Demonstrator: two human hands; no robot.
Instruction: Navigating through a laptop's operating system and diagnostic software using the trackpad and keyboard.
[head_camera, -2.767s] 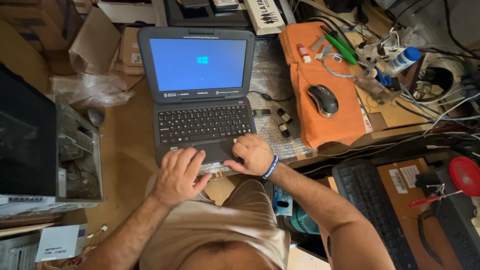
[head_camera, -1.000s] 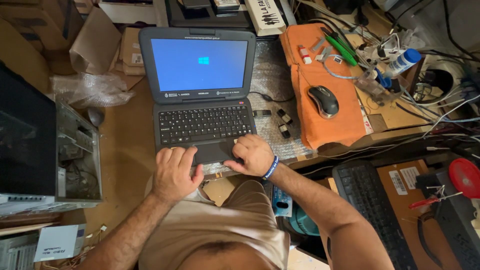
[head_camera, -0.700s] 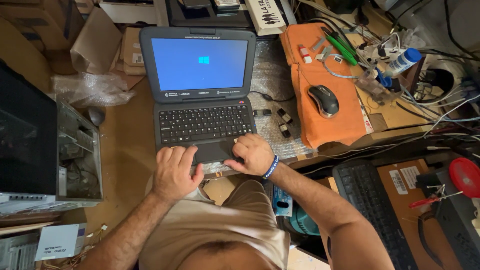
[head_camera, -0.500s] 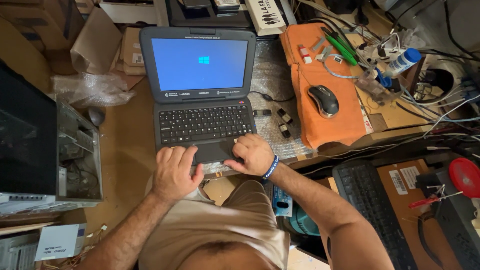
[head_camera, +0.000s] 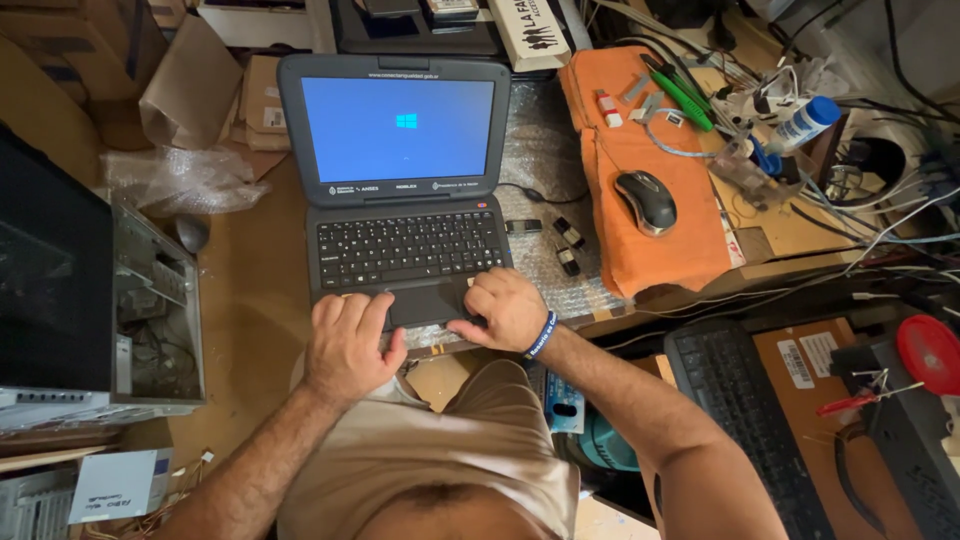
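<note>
Left hand (head_camera: 347, 345) and right hand (head_camera: 508, 308) rest open, fingers loosely curled, on the matte grey laptop (head_camera: 405, 215).

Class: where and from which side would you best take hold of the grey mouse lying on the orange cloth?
Probably grip the mouse across its narrow flanks, coming from above: its domed back faces up and both sides lie clear on the orange cloth.

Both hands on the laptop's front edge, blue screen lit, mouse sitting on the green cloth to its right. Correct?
Not quite: the cloth under the mouse is orange, not green, as the head view shows. The rest holds: left hand and right hand rest at the front edge of the laptop, whose screen glows blue.
</note>
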